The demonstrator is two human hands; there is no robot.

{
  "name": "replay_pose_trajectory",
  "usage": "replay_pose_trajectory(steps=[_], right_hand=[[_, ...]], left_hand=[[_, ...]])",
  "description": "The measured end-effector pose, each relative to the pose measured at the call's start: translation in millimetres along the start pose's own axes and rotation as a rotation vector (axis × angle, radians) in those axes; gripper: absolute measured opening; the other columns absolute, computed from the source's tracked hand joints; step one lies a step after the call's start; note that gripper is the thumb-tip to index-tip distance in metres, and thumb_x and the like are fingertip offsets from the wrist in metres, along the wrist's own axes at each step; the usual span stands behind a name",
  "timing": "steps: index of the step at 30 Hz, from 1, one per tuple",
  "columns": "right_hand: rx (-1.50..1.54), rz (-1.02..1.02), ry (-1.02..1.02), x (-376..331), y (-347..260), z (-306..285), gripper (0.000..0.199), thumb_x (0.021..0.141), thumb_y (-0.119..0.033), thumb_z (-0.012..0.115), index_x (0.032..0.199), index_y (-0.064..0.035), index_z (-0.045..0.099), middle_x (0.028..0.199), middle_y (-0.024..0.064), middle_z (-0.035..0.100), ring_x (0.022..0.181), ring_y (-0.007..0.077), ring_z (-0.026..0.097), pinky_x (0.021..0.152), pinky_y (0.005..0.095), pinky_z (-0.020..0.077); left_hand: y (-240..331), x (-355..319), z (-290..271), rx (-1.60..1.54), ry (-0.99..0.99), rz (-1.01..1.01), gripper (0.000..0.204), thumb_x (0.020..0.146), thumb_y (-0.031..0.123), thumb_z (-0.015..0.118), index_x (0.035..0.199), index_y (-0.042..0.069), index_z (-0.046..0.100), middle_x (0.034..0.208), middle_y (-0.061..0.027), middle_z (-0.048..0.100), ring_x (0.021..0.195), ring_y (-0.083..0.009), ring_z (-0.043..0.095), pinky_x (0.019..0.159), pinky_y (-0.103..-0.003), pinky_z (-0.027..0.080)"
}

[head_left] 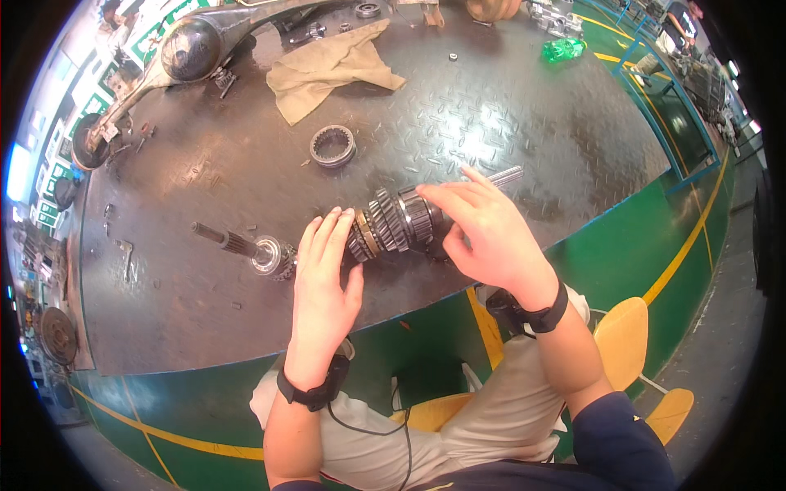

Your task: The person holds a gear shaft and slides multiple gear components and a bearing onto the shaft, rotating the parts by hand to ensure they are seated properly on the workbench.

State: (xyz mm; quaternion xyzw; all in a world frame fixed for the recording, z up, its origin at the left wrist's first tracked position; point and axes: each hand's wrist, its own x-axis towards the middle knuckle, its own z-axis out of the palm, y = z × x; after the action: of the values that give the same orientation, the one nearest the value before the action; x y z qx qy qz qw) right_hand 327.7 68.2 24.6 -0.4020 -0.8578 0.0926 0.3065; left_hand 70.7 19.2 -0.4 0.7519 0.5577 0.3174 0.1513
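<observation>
A steel gear shaft lies along the near side of the metal table, with several toothed gears and a brass-coloured ring on it. Its thin left end and a bearing stick out past my left hand. That hand lies across the shaft, fingers on top and thumb on the near side. My right hand straddles the right part of the shaft, its index fingertip against the rim of the end gear and its thumb lower down. A splined end shows beyond it. Farther back sits a loose toothed ring.
A tan cloth is spread toward the back of the table. An axle housing takes up the far left. A green plastic bottle lies at the far right. A yellow stool stands to my right.
</observation>
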Motion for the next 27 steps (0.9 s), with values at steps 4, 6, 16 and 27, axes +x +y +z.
replay_pose_trajectory(steps=[4, 6, 16, 27], right_hand=[[0.019, 0.11, 0.052, 0, 11, -5, 0.051, 0.08, 0.005, 0.061, 0.13, -0.0014, 0.065, 0.112, 0.0184, 0.072, 0.108, 0.0381, 0.068, 0.117, 0.0555, 0.0439], [0.027, 0.156, 0.031, -1, 15, -3, 0.047, 0.082, 0.002, 0.063, 0.129, -0.0006, 0.065, 0.114, 0.0181, 0.072, 0.11, 0.0391, 0.067, 0.119, 0.055, 0.0419], [0.022, 0.125, -0.079, -2, 12, 5, 0.049, 0.08, -0.013, 0.075, 0.126, 0.0, 0.065, 0.112, 0.0169, 0.069, 0.113, 0.0368, 0.065, 0.115, 0.0476, 0.0415], [-0.167, 0.192, 0.044, -12, 22, 5, 0.046, 0.081, -0.011, 0.067, 0.126, -0.0049, 0.06, 0.117, 0.0147, 0.066, 0.119, 0.0367, 0.062, 0.12, 0.0592, 0.0324]], left_hand=[[4, -2, -4, -0.032, -0.008, -0.007, 0.072, 0.082, -0.004, 0.074, 0.151, 0.005, 0.055, 0.154, -0.017, 0.057, 0.149, -0.0384, 0.047, 0.126, -0.048, 0.036], [5, -2, -5, -0.048, -0.017, -0.003, 0.072, 0.082, -0.004, 0.073, 0.151, 0.007, 0.056, 0.155, -0.0178, 0.055, 0.148, -0.0415, 0.046, 0.124, -0.049, 0.038], [8, -6, -6, -0.045, 0.015, 0.014, 0.066, 0.081, -0.002, 0.076, 0.144, 0.004, 0.06, 0.151, -0.0167, 0.059, 0.145, -0.0384, 0.05, 0.124, -0.049, 0.037], [9, -6, -6, -0.06, 0.017, -0.007, 0.062, 0.084, -0.006, 0.074, 0.143, 0.005, 0.06, 0.151, -0.0167, 0.059, 0.146, -0.0376, 0.05, 0.124, -0.047, 0.037]])
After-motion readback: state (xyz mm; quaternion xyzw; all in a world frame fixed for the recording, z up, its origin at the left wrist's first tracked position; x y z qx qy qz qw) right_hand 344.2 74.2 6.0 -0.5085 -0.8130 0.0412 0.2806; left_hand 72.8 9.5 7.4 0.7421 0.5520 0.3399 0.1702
